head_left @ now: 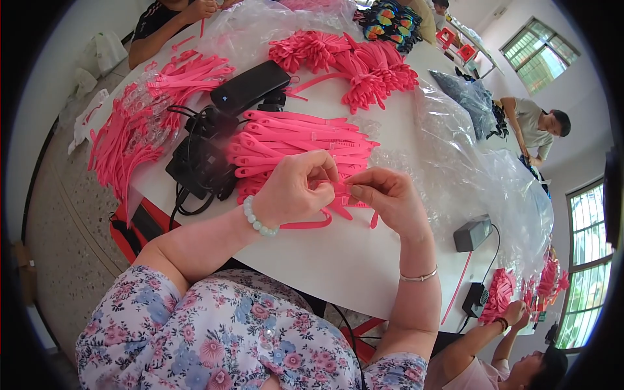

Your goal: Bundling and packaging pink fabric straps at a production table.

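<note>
My left hand (300,186), with a pale bead bracelet at its wrist, is closed in a pinch on a pink rubber strap (340,190). Facing it, my right hand (390,198) pinches the same strap between thumb and fingertips. The fingers partly cover the strap, so any small piece on it cannot be made out. Just beyond both hands lies a stack of pink straps (292,135), laid roughly side by side on the white table (305,260). Loose strap ends stick out beneath my fingers.
More pink straps with clear parts lie in a left heap (130,130); bundled straps (367,71) lie farther back. A black power bank (250,86) and tangled cables stand left. Clear plastic bags (448,143) and a dark box (473,233) lie right. Co-workers sit around the table.
</note>
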Demonstrator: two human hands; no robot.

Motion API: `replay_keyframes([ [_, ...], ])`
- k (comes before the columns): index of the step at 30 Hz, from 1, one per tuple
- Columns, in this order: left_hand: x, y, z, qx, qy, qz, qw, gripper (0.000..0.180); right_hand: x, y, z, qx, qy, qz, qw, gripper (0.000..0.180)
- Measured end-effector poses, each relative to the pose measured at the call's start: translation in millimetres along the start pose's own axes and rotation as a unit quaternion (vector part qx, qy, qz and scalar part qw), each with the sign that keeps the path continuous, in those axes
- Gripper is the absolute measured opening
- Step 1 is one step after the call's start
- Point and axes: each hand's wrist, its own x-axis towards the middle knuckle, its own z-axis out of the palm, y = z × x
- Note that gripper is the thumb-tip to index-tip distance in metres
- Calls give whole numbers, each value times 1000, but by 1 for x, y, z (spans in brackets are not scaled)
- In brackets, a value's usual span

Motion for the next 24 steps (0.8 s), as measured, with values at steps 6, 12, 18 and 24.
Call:
replay_keyframes([
  [6,3,-2,0,-37,-64,3,997,12,-3,-7,0,-56,-4,16,998,15],
  [12,4,-1,1,-97,-92,-66,989,24,-5,-11,1,28,15,-2,999,15],
  [18,3,3,-1,-64,-142,-102,982,21,-9,-16,-3,-54,-30,-24,998,14],
  [24,2,6,-3,-231,-148,-140,951,19,-9,-13,-8,-66,-12,-42,997,13],
])
